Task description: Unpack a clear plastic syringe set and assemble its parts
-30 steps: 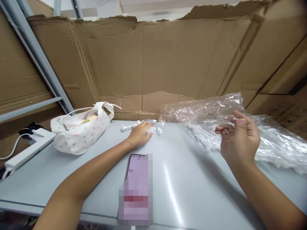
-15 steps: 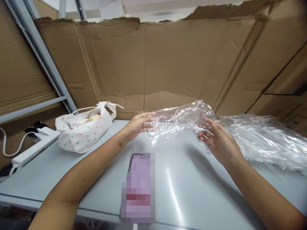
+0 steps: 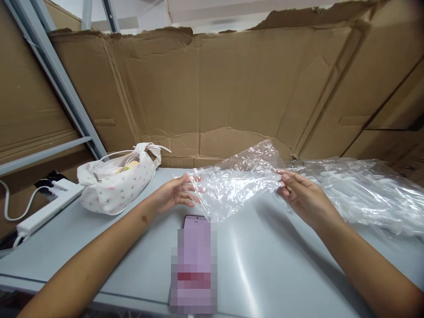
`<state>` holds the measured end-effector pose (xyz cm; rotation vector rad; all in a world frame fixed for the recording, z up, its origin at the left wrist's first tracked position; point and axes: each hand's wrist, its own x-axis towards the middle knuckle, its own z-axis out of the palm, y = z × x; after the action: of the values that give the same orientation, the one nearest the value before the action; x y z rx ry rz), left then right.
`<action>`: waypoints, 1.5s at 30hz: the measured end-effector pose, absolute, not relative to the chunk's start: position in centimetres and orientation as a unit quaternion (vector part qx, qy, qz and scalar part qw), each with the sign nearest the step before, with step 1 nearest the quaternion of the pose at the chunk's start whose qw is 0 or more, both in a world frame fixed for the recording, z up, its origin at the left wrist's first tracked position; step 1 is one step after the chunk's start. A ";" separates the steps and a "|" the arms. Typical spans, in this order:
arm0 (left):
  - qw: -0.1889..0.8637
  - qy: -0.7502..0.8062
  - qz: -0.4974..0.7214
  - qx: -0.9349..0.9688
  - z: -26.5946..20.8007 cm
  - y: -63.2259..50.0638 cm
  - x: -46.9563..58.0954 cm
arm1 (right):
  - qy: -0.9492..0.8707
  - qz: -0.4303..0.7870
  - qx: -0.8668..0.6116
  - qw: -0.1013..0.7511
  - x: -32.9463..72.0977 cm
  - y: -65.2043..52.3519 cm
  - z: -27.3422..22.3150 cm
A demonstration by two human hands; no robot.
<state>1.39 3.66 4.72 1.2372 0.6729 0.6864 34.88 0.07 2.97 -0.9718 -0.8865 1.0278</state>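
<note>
A crinkled clear plastic bag [image 3: 235,185] is stretched above the grey table, between my two hands. Its right end is pinched between the thumb and fingers of my right hand [image 3: 304,196]. At the bag's left edge is my left hand [image 3: 174,192], fingers stretched out and apart, with the fingertips overlapping the film; whether they are inside or behind it I cannot tell. Below the bag lies a phone [image 3: 195,265] with a blurred screen. To the right rests a heap of clear plastic packaging with white items [image 3: 371,190] in it.
A white patterned cloth pouch [image 3: 115,190] stands at the left of the table [image 3: 274,274]. Beyond it lies a white power strip [image 3: 49,207] with cables. Cardboard [image 3: 238,88] walls the back, and a metal shelf post [image 3: 66,84] rises at left.
My left hand has moved left and slightly down, its fingers spreading. My right fingers have closed on the bag's right end. The bag hangs wider and lower at its left part.
</note>
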 end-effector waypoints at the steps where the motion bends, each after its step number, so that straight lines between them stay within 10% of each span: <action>1: 0.723 0.286 0.310 0.547 4.7 3.8 1.4 | -0.389 0.467 -0.429 0.669 34.9 0.1 3.1; 45: 0.522 0.314 0.366 0.704 5.7 0.8 4.2 | -0.686 0.481 -0.433 0.333 30.0 -4.0 2.9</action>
<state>4.15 0.76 5.70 1.6861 0.7534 0.8757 30.03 -3.97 2.89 -1.1313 -1.7914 1.2558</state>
